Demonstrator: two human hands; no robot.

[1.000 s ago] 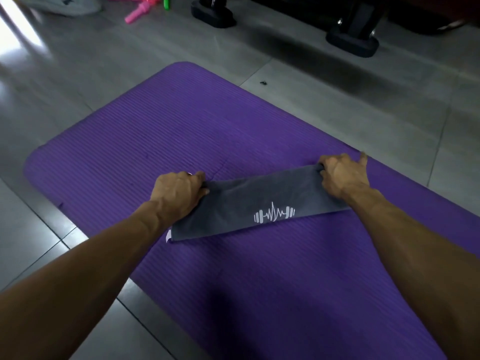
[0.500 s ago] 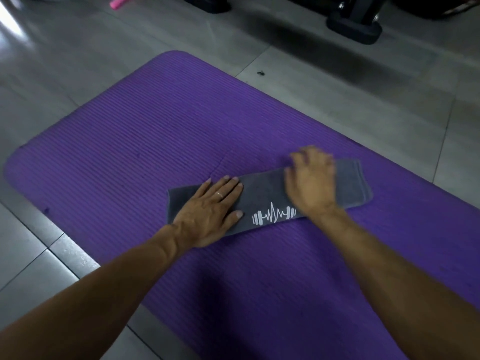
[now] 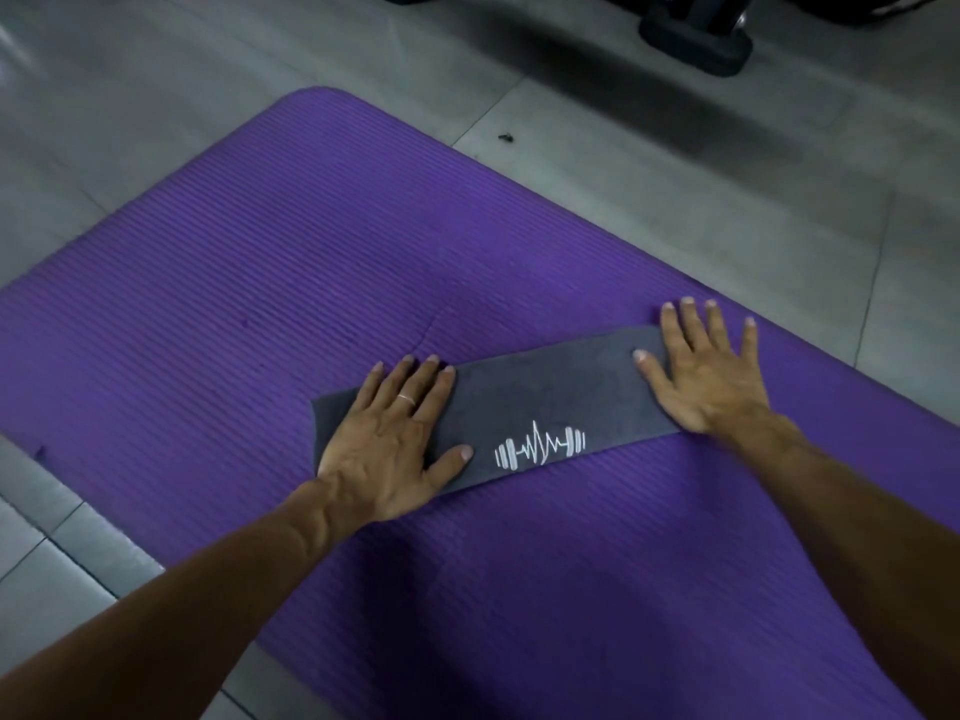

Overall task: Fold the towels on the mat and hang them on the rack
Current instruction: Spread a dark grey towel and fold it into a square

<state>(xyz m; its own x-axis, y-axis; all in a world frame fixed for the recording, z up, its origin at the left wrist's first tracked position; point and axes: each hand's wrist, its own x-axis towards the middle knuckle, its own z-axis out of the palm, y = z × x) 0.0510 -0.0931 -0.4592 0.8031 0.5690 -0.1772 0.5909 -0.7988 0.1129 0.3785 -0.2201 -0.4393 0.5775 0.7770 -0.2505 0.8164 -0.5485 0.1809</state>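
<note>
No words can be read on the grey towel [image 3: 540, 402] — only a white printed logo [image 3: 540, 448], a dumbbell with a heartbeat line through its bar, near the edge closest to the person. The towel lies folded into a long strip on the purple mat [image 3: 260, 304]. The left hand [image 3: 387, 439] presses flat on its left end, fingers straight and together; the right hand [image 3: 706, 376] lies flat on its right end, fingers spread — their tips reach past the towel onto the mat.
</note>
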